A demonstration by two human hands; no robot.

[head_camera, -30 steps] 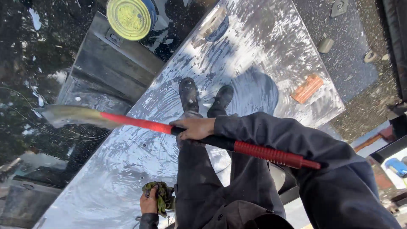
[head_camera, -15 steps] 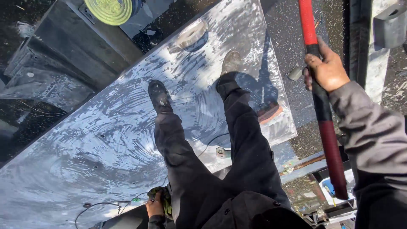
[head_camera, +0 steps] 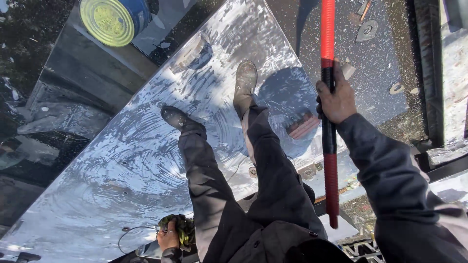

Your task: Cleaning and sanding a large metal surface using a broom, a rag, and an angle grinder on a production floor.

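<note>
Head view: red-and-black pole (head_camera: 328, 117) upright in right hand (head_camera: 336, 100)

Right hand (head_camera: 336, 97) up at arm's length, fingers curled tight in a full fist grip, dark sleeve stretching back to the shoulder. Left hand (head_camera: 168, 238) low by the hip, fingers closed, clutching. Both legs planted, feet apart.

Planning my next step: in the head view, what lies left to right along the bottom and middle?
Left hand holding a green rag → left boot → right boot → right hand gripping the red-and-black pole.
</note>
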